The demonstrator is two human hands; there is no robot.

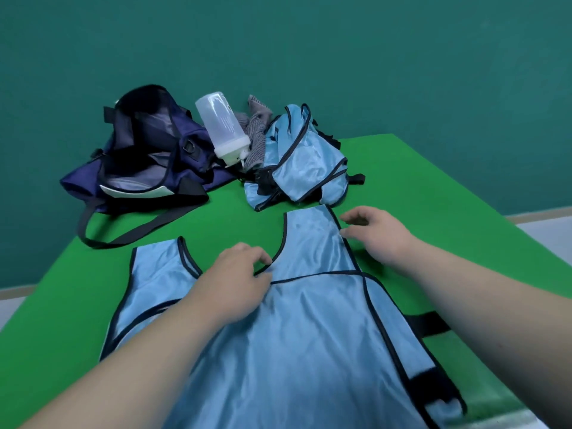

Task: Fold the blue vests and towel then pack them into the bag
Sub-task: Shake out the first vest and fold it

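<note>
A light blue vest (294, 339) with dark trim lies spread flat on the green table (433, 187) in front of me. My left hand (235, 283) rests palm down on its neckline, fingers curled at the trim. My right hand (377, 233) hovers at the outer edge of the vest's right shoulder strap, fingers apart. Behind it, a second blue vest (306, 162) lies crumpled in a heap. A grey towel (255, 134) is bunched between that heap and the bottle. The dark blue bag (148, 156) stands unzipped at the back left.
A clear plastic bottle (224, 128) leans tilted between the bag and the towel. The bag's black shoulder strap (123, 235) trails forward over the table, close to the flat vest's left shoulder. A teal wall rises behind the table.
</note>
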